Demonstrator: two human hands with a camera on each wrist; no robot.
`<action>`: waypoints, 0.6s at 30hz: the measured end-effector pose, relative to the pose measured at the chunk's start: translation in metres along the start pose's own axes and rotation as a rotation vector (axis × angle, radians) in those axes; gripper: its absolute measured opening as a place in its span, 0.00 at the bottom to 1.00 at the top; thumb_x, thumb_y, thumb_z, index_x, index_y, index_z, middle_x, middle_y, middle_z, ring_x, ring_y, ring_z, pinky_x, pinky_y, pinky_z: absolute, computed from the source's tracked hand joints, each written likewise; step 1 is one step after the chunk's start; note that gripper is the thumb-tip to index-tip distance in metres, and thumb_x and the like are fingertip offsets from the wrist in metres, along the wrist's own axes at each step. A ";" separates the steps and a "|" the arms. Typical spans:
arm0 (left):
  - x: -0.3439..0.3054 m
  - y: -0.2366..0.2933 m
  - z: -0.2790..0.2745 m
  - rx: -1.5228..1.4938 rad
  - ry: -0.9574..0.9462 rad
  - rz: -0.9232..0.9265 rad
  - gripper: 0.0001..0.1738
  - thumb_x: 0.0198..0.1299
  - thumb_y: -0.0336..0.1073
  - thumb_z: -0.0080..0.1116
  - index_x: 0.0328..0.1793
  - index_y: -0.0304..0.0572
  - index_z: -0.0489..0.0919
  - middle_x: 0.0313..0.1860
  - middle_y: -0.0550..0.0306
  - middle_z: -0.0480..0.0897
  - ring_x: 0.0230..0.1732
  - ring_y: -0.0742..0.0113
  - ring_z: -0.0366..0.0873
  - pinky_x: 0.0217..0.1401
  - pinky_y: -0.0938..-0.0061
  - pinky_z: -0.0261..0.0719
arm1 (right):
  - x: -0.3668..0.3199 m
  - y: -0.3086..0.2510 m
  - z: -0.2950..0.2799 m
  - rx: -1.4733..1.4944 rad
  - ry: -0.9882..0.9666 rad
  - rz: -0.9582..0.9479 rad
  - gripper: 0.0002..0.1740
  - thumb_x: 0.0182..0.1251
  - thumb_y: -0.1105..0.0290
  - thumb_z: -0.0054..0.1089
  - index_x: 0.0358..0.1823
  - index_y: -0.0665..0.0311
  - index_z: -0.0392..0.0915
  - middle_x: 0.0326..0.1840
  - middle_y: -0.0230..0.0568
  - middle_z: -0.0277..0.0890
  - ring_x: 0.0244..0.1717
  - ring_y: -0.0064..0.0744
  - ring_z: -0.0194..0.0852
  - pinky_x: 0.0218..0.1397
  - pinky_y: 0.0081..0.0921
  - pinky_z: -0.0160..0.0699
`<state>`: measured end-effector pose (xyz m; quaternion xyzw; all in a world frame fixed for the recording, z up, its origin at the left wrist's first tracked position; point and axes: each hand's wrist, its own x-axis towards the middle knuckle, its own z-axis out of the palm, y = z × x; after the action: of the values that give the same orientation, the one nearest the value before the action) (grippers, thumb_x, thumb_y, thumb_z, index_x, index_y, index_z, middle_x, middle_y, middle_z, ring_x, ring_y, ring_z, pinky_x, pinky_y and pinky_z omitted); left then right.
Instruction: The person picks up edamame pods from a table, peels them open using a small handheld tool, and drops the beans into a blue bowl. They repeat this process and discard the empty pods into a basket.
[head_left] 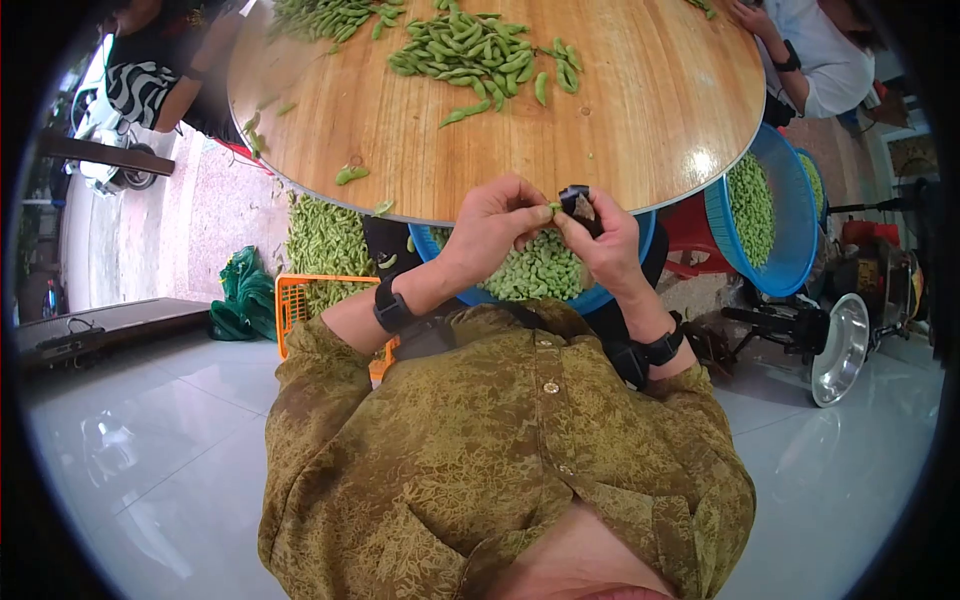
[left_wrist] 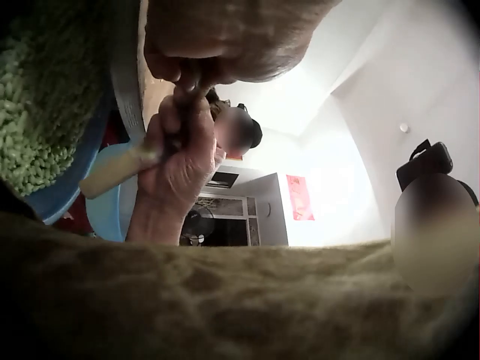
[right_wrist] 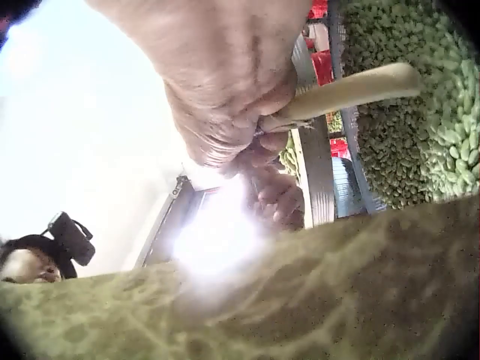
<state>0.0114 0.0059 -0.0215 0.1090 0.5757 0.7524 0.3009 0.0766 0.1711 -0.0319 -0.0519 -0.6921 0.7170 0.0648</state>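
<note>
In the head view the left hand pinches a small green pod between thumb and fingertips, at the table's near edge. Beside it, the right hand grips a tool whose dark part shows between thumb and fingers. The tool's pale handle sticks out of the right hand in the right wrist view. Both hands' fingertips meet in the left wrist view, where the left hand hides most of the pod. Below the hands is a blue basin of shelled beans.
Pods lie on the round wooden table. An orange basket and more pods are at the left, with a green bag. Another blue basin and a metal bowl are at the right. Other people sit across.
</note>
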 end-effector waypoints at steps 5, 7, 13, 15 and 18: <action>-0.008 0.007 0.003 0.262 0.023 0.051 0.05 0.60 0.28 0.58 0.39 0.33 0.76 0.25 0.62 0.77 0.26 0.77 0.73 0.27 0.79 0.72 | 0.002 -0.008 0.004 -0.276 -0.059 -0.139 0.11 0.59 0.76 0.60 0.43 0.67 0.73 0.26 0.31 0.70 0.28 0.17 0.65 0.31 0.19 0.69; -0.007 0.004 0.000 0.350 0.024 0.130 0.06 0.59 0.28 0.59 0.39 0.33 0.76 0.25 0.59 0.78 0.26 0.74 0.75 0.28 0.77 0.73 | 0.005 -0.009 0.005 -0.227 -0.037 -0.138 0.11 0.59 0.77 0.60 0.43 0.67 0.73 0.26 0.32 0.70 0.27 0.18 0.64 0.31 0.20 0.69; -0.012 0.026 -0.030 0.775 0.111 0.423 0.03 0.59 0.27 0.58 0.39 0.36 0.77 0.28 0.59 0.79 0.29 0.72 0.77 0.31 0.78 0.73 | 0.007 -0.015 -0.015 -0.412 -0.211 -0.191 0.07 0.56 0.78 0.60 0.36 0.67 0.71 0.23 0.42 0.66 0.22 0.29 0.63 0.27 0.26 0.66; -0.014 0.043 -0.061 1.213 0.180 0.488 0.05 0.56 0.28 0.59 0.38 0.37 0.78 0.29 0.54 0.79 0.32 0.61 0.77 0.35 0.69 0.75 | -0.002 -0.013 -0.025 -0.506 -0.378 -0.117 0.06 0.57 0.79 0.59 0.36 0.68 0.75 0.27 0.36 0.69 0.24 0.23 0.64 0.27 0.22 0.63; -0.020 0.068 -0.088 1.627 0.220 0.504 0.08 0.54 0.32 0.59 0.39 0.37 0.79 0.34 0.50 0.78 0.39 0.50 0.75 0.42 0.61 0.74 | -0.008 -0.005 -0.023 -0.521 -0.445 -0.320 0.06 0.56 0.78 0.61 0.35 0.69 0.74 0.27 0.39 0.68 0.24 0.30 0.64 0.27 0.25 0.62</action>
<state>-0.0398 -0.0873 0.0181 0.3418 0.9208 0.1561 -0.1045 0.0882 0.1926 -0.0283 0.1993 -0.8476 0.4917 0.0085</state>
